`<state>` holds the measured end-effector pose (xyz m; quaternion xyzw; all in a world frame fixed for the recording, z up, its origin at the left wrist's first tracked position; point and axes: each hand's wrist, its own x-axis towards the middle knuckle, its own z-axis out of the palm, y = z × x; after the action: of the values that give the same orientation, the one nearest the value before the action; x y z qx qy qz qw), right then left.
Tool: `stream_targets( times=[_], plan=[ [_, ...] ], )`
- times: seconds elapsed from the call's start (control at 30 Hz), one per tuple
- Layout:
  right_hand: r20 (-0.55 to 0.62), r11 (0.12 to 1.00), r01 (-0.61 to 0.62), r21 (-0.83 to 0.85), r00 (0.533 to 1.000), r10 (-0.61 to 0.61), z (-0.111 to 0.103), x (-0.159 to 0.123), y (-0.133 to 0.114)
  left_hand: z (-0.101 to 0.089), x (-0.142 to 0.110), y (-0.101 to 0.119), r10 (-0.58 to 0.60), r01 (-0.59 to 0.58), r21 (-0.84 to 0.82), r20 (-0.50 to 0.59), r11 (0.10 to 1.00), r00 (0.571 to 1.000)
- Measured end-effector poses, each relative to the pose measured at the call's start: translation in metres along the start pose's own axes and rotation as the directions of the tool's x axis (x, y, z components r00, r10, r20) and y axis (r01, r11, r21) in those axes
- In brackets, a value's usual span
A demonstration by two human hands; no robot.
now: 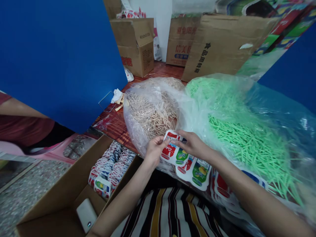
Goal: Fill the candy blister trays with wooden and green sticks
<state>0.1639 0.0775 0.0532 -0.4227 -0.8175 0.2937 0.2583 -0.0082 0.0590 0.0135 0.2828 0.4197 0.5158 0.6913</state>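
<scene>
Both hands meet over a printed blister card (175, 152) with red cola and green lemon pictures. My left hand (156, 148) pinches its left edge between thumb and fingers. On the card's upper right, the fingers of my right hand (191, 144) are closed; whether they also hold a small piece is hidden. Just below lies another card (200, 174) of the same print, and more stacked cards (221, 188) sit partly under my right forearm. Beyond my hands is a clear bag of pale sticks (160, 120); to its right, a bag of green sticks (237, 141).
At lower left stands an open cardboard box (46, 194) with rows of packed cards (106, 168) and a white device (86, 215). Cartons (227, 42) line the back of the red-brown table (116, 123). Blue panels (61, 59) flank it. Another person's arm (22, 108) shows at left.
</scene>
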Motion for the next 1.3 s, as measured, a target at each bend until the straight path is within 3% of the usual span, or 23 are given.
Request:
stream_targets(
  times=[0.2,0.47,0.63,0.73,0.93,1.07,1.2,1.3],
  plan=[
    [-0.125,0.986,0.009,0.166,0.992,0.012,-0.010,-0.006,-0.007,0.007,-0.005,0.002,-0.016,0.016,-0.008,0.051,1.000,0.999],
    [-0.038,0.985,-0.029,0.170,0.999,0.036,-0.016,-0.014,-0.007,0.012,-0.012,0.003,-0.008,0.008,-0.004,0.099,1.000,0.995],
    [-0.111,0.965,-0.089,0.247,0.987,0.120,-0.018,-0.017,-0.009,0.016,-0.014,0.003,-0.069,0.029,0.153,0.258,0.988,0.964],
    [-0.060,0.931,-0.133,0.340,0.985,0.163,-0.019,-0.019,-0.010,0.016,-0.012,-0.003,-0.069,0.016,0.234,0.223,0.972,0.972],
    [0.017,0.944,-0.220,0.244,0.975,0.222,-0.024,-0.027,-0.009,0.016,-0.009,-0.016,0.030,-0.082,0.285,0.183,0.955,0.983],
    [0.002,0.953,-0.201,0.228,0.979,0.206,-0.026,-0.036,-0.010,0.018,-0.011,-0.017,0.028,-0.112,0.335,0.245,0.936,0.969],
    [-0.039,0.970,-0.148,0.193,0.987,0.158,-0.028,-0.042,-0.011,0.020,-0.013,-0.016,0.111,-0.182,0.371,0.205,0.911,0.973],
    [-0.082,0.983,-0.145,0.109,0.985,0.154,-0.030,-0.045,-0.013,0.022,-0.015,-0.013,0.044,-0.138,0.386,0.243,0.912,0.969]
  ],
)
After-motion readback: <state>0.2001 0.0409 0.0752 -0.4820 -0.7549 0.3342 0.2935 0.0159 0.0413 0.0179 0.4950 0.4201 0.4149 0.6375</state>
